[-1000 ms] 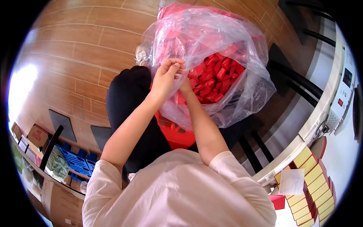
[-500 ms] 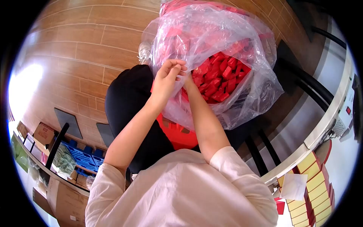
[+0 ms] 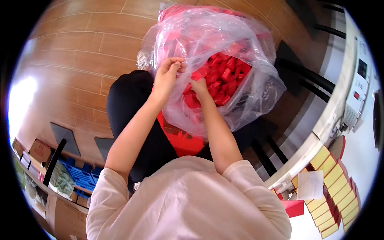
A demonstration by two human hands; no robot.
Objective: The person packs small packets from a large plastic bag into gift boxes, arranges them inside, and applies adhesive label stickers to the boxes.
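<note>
Dozens of small red pieces (image 3: 228, 76) lie in a loose heap inside a clear plastic bag (image 3: 264, 86) in front of the seated person, at the knees. Their faceted sides show through the mouth; more red shows dimly through the film on the far side. Depth of heap: not visible.

Progress, as judged: bag open, film folded back in a loose ring, right hand in among the contents. Handling of the pieces looks to be at an early or middle stage, since a large amount lies in the heap. A count of pieces dealt with cannot be made from this view.

Right hand (image 3: 198, 86): inside the mouth at its left side, forearm slanting up and leftward from the elbow, back of the hand up. A red piece shows right at the fingertips; whether it is gripped or only touched, cannot tell.

Left hand (image 3: 168, 74): outside the mouth, raised at the bag's left edge, fingers curled, thumb near the fingertips. No red piece shows in it; whether it pinches the film, cannot tell. Both elbows bent, forearms converging.

Outward: red plastic basket (image 3: 188, 145) between the thighs, on the near side of the bag; wood-look floor (image 3: 72, 44) beyond the left knee; at right, a table (image 3: 328, 108) with rows of yellow boxes (image 3: 338, 182) and a white sheet (image 3: 310, 185) lying over some.
</note>
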